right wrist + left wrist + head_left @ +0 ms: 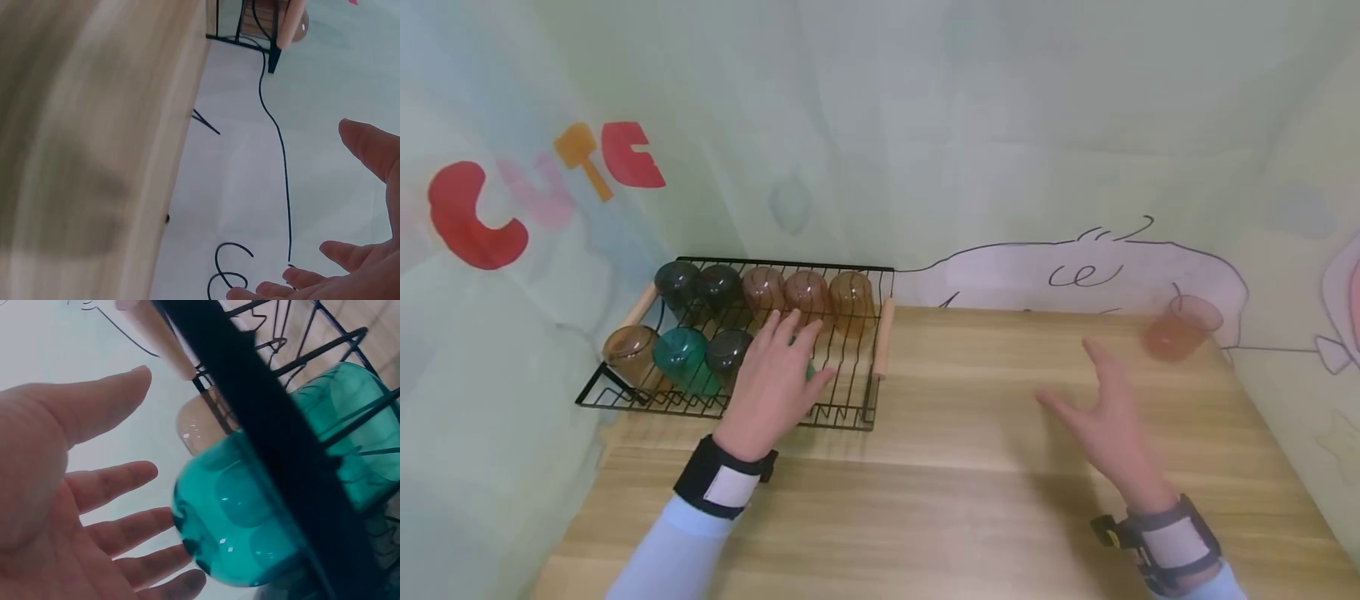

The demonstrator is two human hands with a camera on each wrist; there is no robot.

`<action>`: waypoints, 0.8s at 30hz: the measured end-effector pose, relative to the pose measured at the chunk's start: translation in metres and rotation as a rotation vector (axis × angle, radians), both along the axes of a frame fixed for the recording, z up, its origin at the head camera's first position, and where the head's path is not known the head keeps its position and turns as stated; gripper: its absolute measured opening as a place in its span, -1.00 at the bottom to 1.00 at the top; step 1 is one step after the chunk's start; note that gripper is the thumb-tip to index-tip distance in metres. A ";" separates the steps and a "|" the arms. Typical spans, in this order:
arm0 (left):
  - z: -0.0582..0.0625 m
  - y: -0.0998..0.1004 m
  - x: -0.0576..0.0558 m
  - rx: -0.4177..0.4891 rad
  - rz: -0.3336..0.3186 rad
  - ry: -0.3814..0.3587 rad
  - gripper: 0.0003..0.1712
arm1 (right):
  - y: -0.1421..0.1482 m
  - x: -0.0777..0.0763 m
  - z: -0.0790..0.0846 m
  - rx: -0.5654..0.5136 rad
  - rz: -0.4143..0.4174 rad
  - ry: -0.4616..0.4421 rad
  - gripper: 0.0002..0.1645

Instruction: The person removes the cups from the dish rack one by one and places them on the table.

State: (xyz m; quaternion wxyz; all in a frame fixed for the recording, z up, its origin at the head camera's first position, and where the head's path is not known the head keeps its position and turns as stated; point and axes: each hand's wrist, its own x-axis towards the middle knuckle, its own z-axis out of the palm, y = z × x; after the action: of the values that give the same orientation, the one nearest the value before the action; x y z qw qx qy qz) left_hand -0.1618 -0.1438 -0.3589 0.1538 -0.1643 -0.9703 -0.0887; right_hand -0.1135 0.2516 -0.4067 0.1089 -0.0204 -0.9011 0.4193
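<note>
My left hand (769, 387) hovers over the front row of a black wire rack (842, 425), its fingers spread. Just beyond the fingertips in the left wrist view is a teal glass (234, 519), standing upside down in the rack; in the head view the hand mostly hides it. Whether the fingertips touch it I cannot tell. To the right, my right hand (1112, 421) is held above the wooden table, thumb and fingers apart, with nothing in it. Nearest to that hand is an orange-pink see-through cup (1183, 327) at the table's back right.
Upturned glasses fill the rack's back row: dark ones (720, 287), pinkish ones (765, 289) and an amber one (852, 296). In front are an amber glass (631, 350), another teal glass (683, 354) and a dark glass (727, 354). A wooden handle (884, 337) edges the rack. Printed cloth (1000, 167) hangs behind.
</note>
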 end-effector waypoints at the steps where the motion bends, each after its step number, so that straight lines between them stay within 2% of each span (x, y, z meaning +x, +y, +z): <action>1: -0.001 -0.001 -0.002 -0.009 0.004 -0.005 -0.25 | -0.003 0.002 -0.003 0.000 0.014 -0.003 0.17; 5: -0.002 -0.001 -0.005 -0.040 0.019 -0.039 -0.25 | -0.007 0.007 -0.014 0.003 0.042 -0.024 0.15; 9: -0.007 -0.003 -0.004 -0.062 0.039 -0.066 -0.25 | -0.009 0.012 -0.018 0.033 0.062 -0.071 0.13; 15: -0.009 -0.004 -0.002 -0.090 0.070 -0.062 -0.27 | -0.011 0.016 -0.019 0.058 0.098 -0.073 0.12; 24: -0.006 -0.007 0.000 -0.114 0.114 -0.040 -0.39 | -0.016 0.017 -0.020 0.077 0.137 -0.088 0.11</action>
State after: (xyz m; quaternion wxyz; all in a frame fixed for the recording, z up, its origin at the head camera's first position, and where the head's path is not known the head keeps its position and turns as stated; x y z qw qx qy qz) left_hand -0.1618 -0.1507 -0.3645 0.1294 -0.1156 -0.9844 -0.0276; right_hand -0.0969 0.2354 -0.4264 0.0412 0.0271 -0.9197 0.3895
